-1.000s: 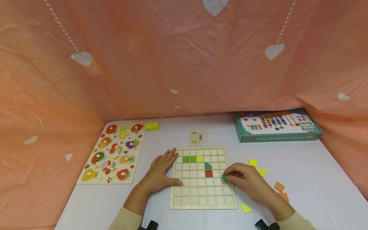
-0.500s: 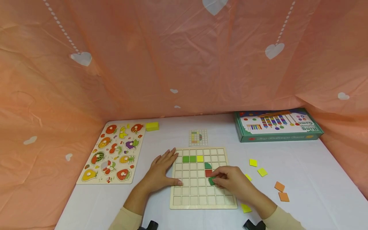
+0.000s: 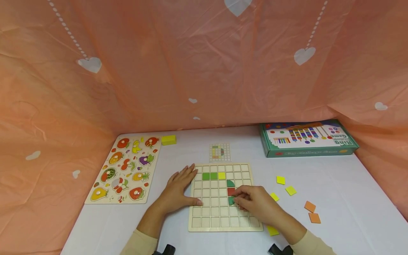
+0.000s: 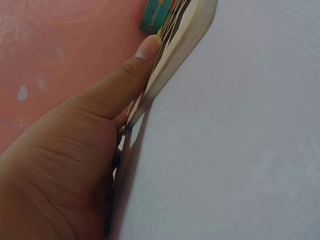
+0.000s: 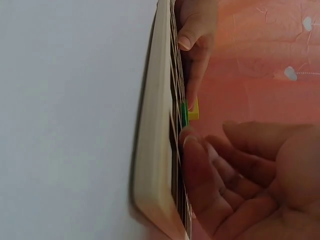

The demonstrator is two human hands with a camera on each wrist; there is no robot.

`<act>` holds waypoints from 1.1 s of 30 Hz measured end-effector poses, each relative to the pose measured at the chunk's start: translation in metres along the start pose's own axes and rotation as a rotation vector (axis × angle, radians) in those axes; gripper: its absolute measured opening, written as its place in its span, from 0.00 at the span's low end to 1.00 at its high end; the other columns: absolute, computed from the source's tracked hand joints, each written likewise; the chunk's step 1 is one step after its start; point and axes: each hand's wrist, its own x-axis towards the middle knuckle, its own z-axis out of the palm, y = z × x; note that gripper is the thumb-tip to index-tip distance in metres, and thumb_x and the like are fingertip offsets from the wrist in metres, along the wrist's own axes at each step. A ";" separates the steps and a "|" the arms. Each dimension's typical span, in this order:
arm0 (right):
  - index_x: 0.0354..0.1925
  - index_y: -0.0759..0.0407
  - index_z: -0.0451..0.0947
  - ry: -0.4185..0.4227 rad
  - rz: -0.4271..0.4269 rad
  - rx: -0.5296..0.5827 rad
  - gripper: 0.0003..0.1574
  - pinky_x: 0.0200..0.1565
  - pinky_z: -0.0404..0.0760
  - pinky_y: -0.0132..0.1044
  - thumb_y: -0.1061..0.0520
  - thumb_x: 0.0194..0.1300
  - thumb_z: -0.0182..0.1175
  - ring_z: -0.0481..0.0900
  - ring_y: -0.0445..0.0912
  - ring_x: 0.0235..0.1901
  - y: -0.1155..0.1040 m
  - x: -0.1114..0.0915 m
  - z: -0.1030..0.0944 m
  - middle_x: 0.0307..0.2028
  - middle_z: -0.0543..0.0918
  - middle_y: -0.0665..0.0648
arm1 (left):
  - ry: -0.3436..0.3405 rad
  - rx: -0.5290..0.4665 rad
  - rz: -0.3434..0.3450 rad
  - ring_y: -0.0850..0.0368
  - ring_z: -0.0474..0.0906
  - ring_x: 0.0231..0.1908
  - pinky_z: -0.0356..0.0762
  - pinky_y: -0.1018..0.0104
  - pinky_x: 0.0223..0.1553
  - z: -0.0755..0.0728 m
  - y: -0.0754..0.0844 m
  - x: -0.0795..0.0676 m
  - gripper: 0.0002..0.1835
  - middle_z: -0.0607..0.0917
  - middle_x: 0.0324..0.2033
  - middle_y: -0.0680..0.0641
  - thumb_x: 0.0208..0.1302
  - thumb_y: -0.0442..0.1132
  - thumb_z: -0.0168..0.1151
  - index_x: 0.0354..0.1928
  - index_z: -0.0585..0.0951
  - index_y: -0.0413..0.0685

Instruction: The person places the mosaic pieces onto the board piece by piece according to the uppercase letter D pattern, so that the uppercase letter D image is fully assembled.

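A wooden grid board point(image 3: 220, 223) lies on the white table. My left hand point(image 3: 178, 189) rests along its left edge, fingers stretched and thumb on the rim. At the right side, my right hand point(image 3: 258, 202) bends over the board. Its thumb point(image 5: 192, 155) touches or nearly touches a green quarter-circle tile point(image 3: 231, 200) in the cell below a red square tile point(image 3: 231, 192); the index finger stands apart from the thumb in the right wrist view. Above the red tile sits another green quarter-circle point(image 3: 230, 183). Two green squares point(image 3: 209, 176) and a yellow square point(image 3: 221, 175) fill cells higher up.
Behind the board lies a small pattern card point(image 3: 220, 152). Loose yellow tiles point(image 3: 290, 191) and orange tiles point(image 3: 314, 218) are scattered at the right. A fruit puzzle board point(image 3: 124, 170), a yellow block point(image 3: 169, 140) and a green game box point(image 3: 309, 140) stand farther out.
My right hand has moved left over the board with the green quarter-circle, which now lies in the cell below the red tile. My left hand has stayed put.
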 end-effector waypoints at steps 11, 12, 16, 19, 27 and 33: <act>0.59 0.60 0.87 -0.090 -0.077 0.040 0.15 0.44 0.86 0.36 0.55 0.81 0.65 0.85 0.47 0.41 0.001 -0.007 -0.010 0.44 0.89 0.49 | -0.004 -0.003 0.000 0.48 0.42 0.85 0.36 0.41 0.81 -0.001 0.001 -0.001 0.67 0.53 0.86 0.51 0.49 0.69 0.84 0.85 0.64 0.46; 0.59 0.59 0.87 -0.085 -0.079 0.049 0.15 0.44 0.86 0.35 0.55 0.81 0.65 0.85 0.47 0.42 0.001 -0.009 -0.012 0.45 0.89 0.49 | -0.003 -0.004 0.000 0.47 0.42 0.85 0.36 0.41 0.81 -0.001 0.001 0.000 0.67 0.53 0.86 0.51 0.49 0.69 0.84 0.85 0.64 0.46; 0.60 0.61 0.86 -0.047 -0.106 0.111 0.16 0.46 0.86 0.35 0.56 0.81 0.65 0.87 0.50 0.43 0.008 -0.018 -0.022 0.48 0.89 0.54 | 0.000 -0.005 0.001 0.48 0.42 0.85 0.36 0.41 0.81 -0.001 0.001 0.000 0.67 0.53 0.86 0.51 0.49 0.69 0.84 0.85 0.64 0.47; 0.61 0.66 0.84 -0.006 -0.150 0.143 0.17 0.48 0.86 0.36 0.58 0.82 0.63 0.88 0.52 0.44 0.015 -0.025 -0.030 0.51 0.89 0.59 | 0.001 -0.007 0.003 0.48 0.42 0.85 0.35 0.41 0.81 -0.001 0.000 0.000 0.67 0.53 0.86 0.52 0.49 0.69 0.84 0.85 0.64 0.47; 0.68 0.75 0.75 0.117 -0.243 0.198 0.20 0.48 0.87 0.37 0.67 0.84 0.54 0.86 0.53 0.49 0.037 -0.043 -0.049 0.52 0.85 0.69 | -0.002 -0.005 0.007 0.47 0.42 0.85 0.35 0.41 0.81 -0.001 0.000 0.000 0.67 0.53 0.86 0.51 0.50 0.69 0.84 0.86 0.63 0.46; 0.70 0.77 0.70 0.228 -0.256 0.210 0.22 0.49 0.87 0.37 0.69 0.86 0.46 0.86 0.50 0.52 0.046 -0.059 -0.066 0.54 0.83 0.71 | 0.000 -0.011 0.006 0.48 0.42 0.85 0.35 0.41 0.81 -0.001 0.000 0.000 0.67 0.53 0.86 0.52 0.49 0.69 0.84 0.86 0.63 0.47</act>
